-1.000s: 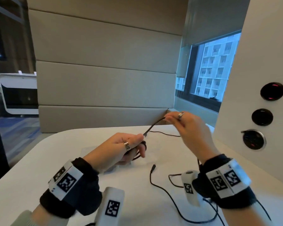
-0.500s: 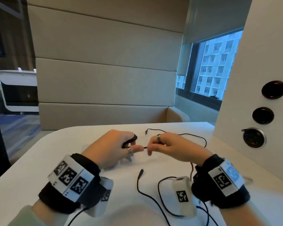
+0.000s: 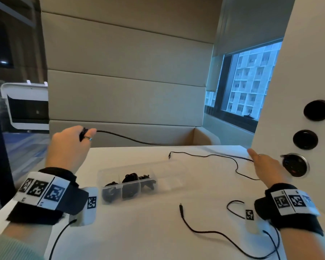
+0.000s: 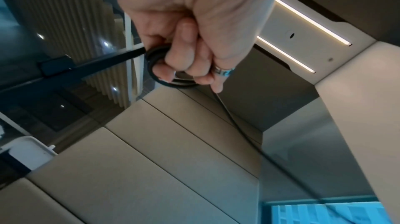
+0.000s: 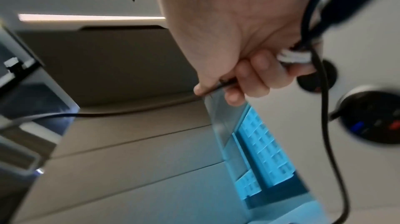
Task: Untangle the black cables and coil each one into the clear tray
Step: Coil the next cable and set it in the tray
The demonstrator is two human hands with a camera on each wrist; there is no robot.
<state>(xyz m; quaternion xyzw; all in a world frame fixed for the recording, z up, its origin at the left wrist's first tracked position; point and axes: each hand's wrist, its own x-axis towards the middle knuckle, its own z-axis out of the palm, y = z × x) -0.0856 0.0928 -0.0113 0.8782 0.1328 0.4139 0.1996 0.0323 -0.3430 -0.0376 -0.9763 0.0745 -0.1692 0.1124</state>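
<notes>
My left hand (image 3: pixel 83 135) is raised past the table's far left corner. Its fingers curl round a small coil of black cable (image 4: pixel 160 77). From that coil the black cable (image 3: pixel 124 137) stretches right, above the table's far edge, toward my right hand (image 3: pixel 253 156). In the right wrist view that hand (image 5: pixel 216 89) pinches the cable (image 5: pixel 108 113) between thumb and finger. The clear tray (image 3: pixel 173 177) lies between my hands, with coiled black cables (image 3: pixel 129 180) in its left three compartments. A thin cable (image 3: pixel 204 156) lies beyond the tray, and another loose cable (image 3: pixel 195 231) lies at the front.
The white table (image 3: pixel 139 231) ends just beyond the tray. A padded bench back (image 3: pixel 126 100) stands behind it. Close by my right hand is a white wall panel with round sockets (image 3: pixel 295 165). Wrist camera leads (image 3: pixel 60 239) trail off my forearms.
My hands were close together over the tray. They have moved apart, the left up and left, the right toward the wall. The cable now stretches between them and the tray is uncovered.
</notes>
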